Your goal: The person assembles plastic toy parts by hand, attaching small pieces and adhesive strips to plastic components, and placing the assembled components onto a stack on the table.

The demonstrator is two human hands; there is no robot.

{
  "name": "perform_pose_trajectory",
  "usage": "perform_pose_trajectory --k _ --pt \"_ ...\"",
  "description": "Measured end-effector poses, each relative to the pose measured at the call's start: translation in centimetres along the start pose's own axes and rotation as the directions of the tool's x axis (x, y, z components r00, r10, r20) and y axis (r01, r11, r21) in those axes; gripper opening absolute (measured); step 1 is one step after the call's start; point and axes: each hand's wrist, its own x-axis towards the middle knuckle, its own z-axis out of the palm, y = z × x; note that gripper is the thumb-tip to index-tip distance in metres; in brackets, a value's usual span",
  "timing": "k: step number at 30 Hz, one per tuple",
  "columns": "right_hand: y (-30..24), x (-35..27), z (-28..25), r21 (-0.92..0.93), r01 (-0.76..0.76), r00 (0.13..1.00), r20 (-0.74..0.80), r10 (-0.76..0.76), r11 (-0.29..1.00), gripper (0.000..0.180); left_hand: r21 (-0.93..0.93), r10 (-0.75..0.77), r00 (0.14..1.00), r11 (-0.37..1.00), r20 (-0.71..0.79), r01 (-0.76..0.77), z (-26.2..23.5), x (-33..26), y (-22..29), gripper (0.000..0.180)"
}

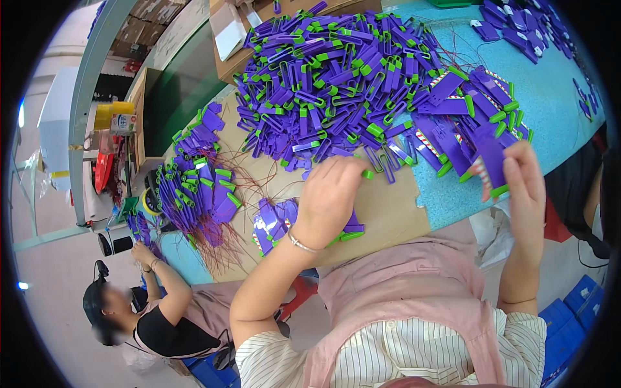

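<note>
My right hand (522, 178) pinches a flat purple plastic piece (493, 161) with a green end and a red-and-white striped edge, held above the right side of the table. My left hand (331, 197) is curled at the near edge of a big heap of purple and green clip-like parts (330, 77). A small green end (367, 174) shows beside its fingertips; the rest of what it grips, if anything, is hidden. Below that hand lie several flat purple pieces (275, 216), partly covered by my wrist. More striped purple pieces (446, 142) are piled beside my right hand.
Bundles of purple-green pieces with thin red wires (200, 194) lie at the left. Brown cardboard (388, 216) covers part of the blue tabletop (446, 207). More purple parts (511, 26) lie far right. A co-worker (155, 304) handles purple pieces at the left.
</note>
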Motion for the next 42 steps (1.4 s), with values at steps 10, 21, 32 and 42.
perform_pose_trajectory --k 10,21,32,42 --pt "5.0 -0.8 9.8 0.429 -0.607 0.752 0.581 0.31 0.669 0.038 -0.858 -0.569 0.816 0.366 0.1 0.361 -1.8 -2.2 5.7 0.032" --pt "4.0 0.6 11.1 0.308 -0.633 0.685 0.649 0.329 0.71 0.026 -0.823 -0.607 0.794 0.469 -0.037 0.32 -2.8 -3.1 4.5 0.024" --pt "4.2 0.0 12.0 0.343 -0.517 0.76 0.606 0.236 0.784 0.029 -0.85 -0.587 0.806 0.383 0.077 0.36 -2.9 -3.7 4.7 0.038" --pt "4.1 0.3 11.4 -0.096 0.244 0.83 0.535 -0.156 0.965 0.032 -0.717 -0.576 0.769 0.409 0.277 0.564 -3.8 -4.6 4.3 0.02"
